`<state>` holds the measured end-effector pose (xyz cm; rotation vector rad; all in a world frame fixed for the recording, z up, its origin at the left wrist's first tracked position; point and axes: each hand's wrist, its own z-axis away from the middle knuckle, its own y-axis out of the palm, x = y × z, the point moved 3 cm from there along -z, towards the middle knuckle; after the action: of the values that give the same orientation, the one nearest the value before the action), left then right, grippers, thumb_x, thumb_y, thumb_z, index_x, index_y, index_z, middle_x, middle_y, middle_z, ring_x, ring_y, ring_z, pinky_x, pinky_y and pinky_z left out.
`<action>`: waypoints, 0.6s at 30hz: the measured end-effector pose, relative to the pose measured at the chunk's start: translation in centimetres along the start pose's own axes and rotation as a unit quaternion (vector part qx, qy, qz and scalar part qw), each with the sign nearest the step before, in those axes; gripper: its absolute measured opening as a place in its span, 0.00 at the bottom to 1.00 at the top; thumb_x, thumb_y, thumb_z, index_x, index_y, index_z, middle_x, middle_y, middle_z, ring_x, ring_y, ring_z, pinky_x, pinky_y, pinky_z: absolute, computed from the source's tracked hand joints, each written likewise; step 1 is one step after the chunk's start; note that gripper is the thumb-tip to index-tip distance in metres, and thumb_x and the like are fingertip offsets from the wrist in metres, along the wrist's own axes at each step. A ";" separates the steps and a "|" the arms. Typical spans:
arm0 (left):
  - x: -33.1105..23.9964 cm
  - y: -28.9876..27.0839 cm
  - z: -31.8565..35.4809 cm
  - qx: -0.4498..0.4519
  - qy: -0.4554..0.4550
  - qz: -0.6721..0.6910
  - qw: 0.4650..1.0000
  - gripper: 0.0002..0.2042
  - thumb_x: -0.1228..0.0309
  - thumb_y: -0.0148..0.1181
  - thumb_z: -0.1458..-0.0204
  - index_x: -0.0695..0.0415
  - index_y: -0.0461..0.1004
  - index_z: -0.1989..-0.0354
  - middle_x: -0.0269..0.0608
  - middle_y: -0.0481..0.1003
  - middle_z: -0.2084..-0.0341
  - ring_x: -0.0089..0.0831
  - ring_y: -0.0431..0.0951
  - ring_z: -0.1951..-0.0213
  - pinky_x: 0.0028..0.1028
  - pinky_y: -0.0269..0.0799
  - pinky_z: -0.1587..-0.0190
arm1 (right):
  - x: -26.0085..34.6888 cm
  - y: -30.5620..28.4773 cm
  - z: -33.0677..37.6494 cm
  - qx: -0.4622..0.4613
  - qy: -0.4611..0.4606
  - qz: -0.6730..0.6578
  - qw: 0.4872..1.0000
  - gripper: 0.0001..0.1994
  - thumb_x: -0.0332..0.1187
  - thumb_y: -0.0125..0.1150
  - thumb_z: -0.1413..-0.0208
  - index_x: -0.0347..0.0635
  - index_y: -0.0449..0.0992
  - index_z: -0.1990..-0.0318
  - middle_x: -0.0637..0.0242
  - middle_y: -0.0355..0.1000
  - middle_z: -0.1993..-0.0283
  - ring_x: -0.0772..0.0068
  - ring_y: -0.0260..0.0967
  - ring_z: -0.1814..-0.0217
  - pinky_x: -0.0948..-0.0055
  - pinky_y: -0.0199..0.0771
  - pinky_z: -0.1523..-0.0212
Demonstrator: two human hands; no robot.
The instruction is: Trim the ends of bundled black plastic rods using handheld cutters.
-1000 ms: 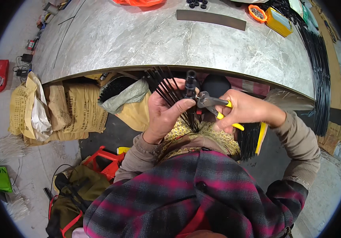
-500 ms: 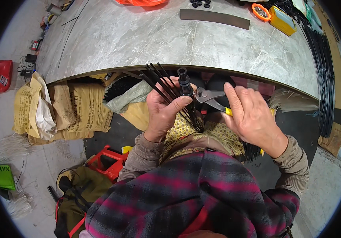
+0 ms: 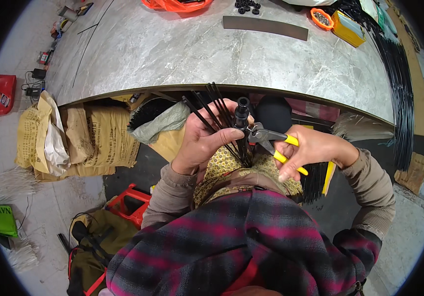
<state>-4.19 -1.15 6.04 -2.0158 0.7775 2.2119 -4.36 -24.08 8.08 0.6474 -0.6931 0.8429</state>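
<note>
In my left hand (image 3: 207, 140) is a black tube (image 3: 242, 112) with several thin black rods (image 3: 213, 106) fanned around it, like an umbrella frame. The thumb presses on the tube's side, and its round hollow end points up. My right hand (image 3: 310, 150) is closed on yellow-handled pincers (image 3: 271, 140), whose handles are spread. The metal jaws meet the right side of the tube just below its collar, beside my left fingertips. What exactly lies between the jaws is too small to make out. Both hands are over my lap, below the table's near edge.
On the grey marbled table (image 3: 182, 54) are a dark flat strip (image 3: 265, 28), small black rings (image 3: 247, 7), an orange bowl of metal bits (image 3: 322, 18) and a yellow box (image 3: 348, 28). Long black rods (image 3: 399, 89) hang over the right edge. Paper sacks (image 3: 108, 135) and a red stool (image 3: 133, 204) stand left.
My right hand has turned and dropped, with its fingers now around the yellow handles. The pincers' jaws have shifted down and right along with the tube, which my left hand still grips.
</note>
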 end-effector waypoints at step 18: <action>0.3 -0.7 -0.5 -0.061 0.021 0.041 0.997 0.20 0.78 0.67 0.55 0.65 0.73 0.52 0.46 0.78 0.59 0.31 0.78 0.56 0.30 0.74 0.49 | 0.1 3.7 1.6 -0.449 -0.209 0.623 0.605 0.30 0.35 0.67 0.52 0.30 0.66 0.43 0.52 0.68 0.55 0.56 0.70 0.60 0.64 0.71 0.62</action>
<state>-3.52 -0.80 5.52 -2.1282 0.7599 2.3241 -7.82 -23.34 9.99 -0.7889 -1.9263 1.4046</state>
